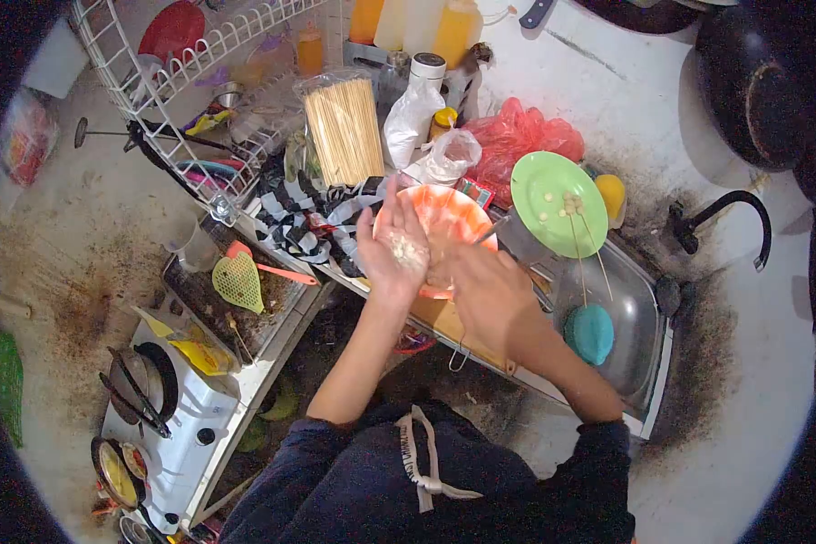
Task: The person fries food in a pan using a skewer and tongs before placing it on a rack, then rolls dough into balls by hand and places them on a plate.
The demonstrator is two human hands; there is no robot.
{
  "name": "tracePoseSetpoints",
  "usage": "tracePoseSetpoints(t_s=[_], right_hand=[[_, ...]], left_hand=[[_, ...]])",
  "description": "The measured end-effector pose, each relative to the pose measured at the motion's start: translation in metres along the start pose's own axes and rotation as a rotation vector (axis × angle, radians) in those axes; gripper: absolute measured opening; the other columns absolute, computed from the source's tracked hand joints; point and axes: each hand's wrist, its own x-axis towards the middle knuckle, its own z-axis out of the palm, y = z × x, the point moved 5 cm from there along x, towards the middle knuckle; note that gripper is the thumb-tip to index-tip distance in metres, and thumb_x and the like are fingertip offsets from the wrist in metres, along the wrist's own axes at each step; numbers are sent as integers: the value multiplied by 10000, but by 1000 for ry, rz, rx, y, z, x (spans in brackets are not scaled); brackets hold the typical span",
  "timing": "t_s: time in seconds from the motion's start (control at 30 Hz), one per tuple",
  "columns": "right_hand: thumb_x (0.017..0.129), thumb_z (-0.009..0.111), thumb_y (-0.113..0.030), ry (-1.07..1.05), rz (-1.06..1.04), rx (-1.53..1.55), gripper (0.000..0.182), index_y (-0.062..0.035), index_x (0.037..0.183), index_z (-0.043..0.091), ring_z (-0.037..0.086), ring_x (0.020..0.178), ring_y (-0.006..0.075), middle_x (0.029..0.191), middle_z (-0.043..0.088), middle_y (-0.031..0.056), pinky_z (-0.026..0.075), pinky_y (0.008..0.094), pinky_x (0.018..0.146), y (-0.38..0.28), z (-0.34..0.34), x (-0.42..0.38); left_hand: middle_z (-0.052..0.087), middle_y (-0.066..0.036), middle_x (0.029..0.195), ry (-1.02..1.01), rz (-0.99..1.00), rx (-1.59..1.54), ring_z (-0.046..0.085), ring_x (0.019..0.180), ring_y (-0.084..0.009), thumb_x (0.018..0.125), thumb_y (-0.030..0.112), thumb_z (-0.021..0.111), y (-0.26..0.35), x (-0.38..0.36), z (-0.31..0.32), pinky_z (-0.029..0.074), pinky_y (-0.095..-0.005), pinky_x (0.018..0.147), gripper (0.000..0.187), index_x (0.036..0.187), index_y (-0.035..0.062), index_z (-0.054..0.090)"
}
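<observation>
Mixture resting on spread left hand, over orange bowl, right hand beside, its grip unclear

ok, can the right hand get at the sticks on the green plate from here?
Probably yes. The right hand is close, and the sticks jut off the green plate over the sink, nothing across them. The hand seems to hold a thin utensil, so its grip may need freeing first.
</observation>
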Motion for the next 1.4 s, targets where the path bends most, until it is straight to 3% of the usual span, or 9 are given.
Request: tracePoseSetpoints(t_s=[0.13,0.37,0.47,0.63,0.7,0.8,1.07,1.1,1.4], right_hand=[[783,493,-224,141,120,308,541,39,1231,341,331,1196,310,1279,349,183,254,391,987,3,-3,18],[837,332,-327,581,204,185,615,28,1322,202,105,1299,334,1389,156,200,40,392,1054,-14,34,36],[850,312,-317,265,-85,534,580,1,1326,224,138,1294,328,1383,189,190,68,385,1054,-20,49,26],[827,329,-394,365,143,563,632,37,1286,282,184,1280,320,1364,237,184,78,410,1051,10,69,40],[828,338,-364,809,290,148,605,42,1276,297,189,1280,313,1359,243,191,86,417,1052,-10,59,34],[836,330,-351,297,-60,620,582,38,1269,314,208,1279,278,1363,252,168,108,416,1048,-10,63,25],[822,371,-309,374,420,483,558,1,1283,316,192,1287,260,1367,256,153,97,397,1051,4,84,28],[810,397,-358,289,-20,690,601,-5,1288,310,199,1284,275,1373,243,153,104,409,1045,-5,70,25],[797,408,-367,399,294,493,618,-10,1290,307,204,1280,284,1368,254,147,107,443,1036,8,65,27]], left_hand=[[353,-74,1323,-166,50,226,303,1242,-173,867,379,307,-9,-2,22,257,-324,1017,543,1304,57,299],[150,-94,1412,-301,-61,480,181,1291,-231,877,436,259,-50,-8,-12,145,-332,1050,625,1357,63,115],[155,-94,1410,-265,-70,506,187,1288,-230,878,434,258,-43,-4,-22,150,-333,1048,621,1356,64,117],[167,-95,1405,-185,-73,564,201,1282,-229,881,429,257,-58,-18,-47,163,-335,1044,611,1355,67,124],[172,-96,1403,-158,-81,587,207,1280,-228,882,427,256,-50,-18,-53,168,-336,1043,607,1354,68,127],[180,-96,1400,-100,-97,628,215,1276,-227,884,424,256,-30,-4,-60,176,-337,1040,601,1353,70,131],[210,-95,1387,-93,-143,593,243,1263,-220,889,414,255,-51,-20,-71,197,-338,1033,580,1348,72,153],[219,-94,1383,-119,-160,549,249,1260,-218,891,411,256,-53,-23,-68,201,-338,1032,575,1346,72,160],[290,-84,1351,-356,-263,171,300,1232,-200,901,387,259,-64,-29,-20,233,-333,1019,533,1329,72,218]])
